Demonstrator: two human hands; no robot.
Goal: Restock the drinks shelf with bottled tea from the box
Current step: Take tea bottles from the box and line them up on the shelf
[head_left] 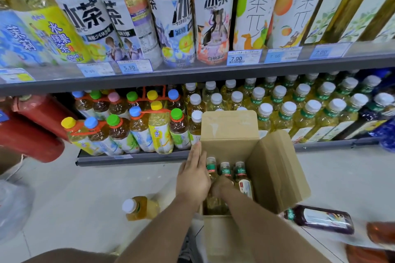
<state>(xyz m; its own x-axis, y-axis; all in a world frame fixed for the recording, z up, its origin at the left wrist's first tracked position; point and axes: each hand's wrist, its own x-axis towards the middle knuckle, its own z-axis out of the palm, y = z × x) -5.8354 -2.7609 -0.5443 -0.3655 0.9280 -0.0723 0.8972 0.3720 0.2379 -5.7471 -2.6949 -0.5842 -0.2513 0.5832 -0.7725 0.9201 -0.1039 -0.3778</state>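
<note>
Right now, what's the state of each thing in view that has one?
box: open, flaps up, bottles upright inside
left hand: flat against the box's left side
right hand: down among the bottles, grip hidden
yellow bottle: capped, on the floor
dark bottle: lying on its side

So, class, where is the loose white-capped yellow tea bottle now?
In the head view, the white-capped bottle sits on the floor, just left of the cardboard box and the person's left forearm, below the bottom shelf.
</note>
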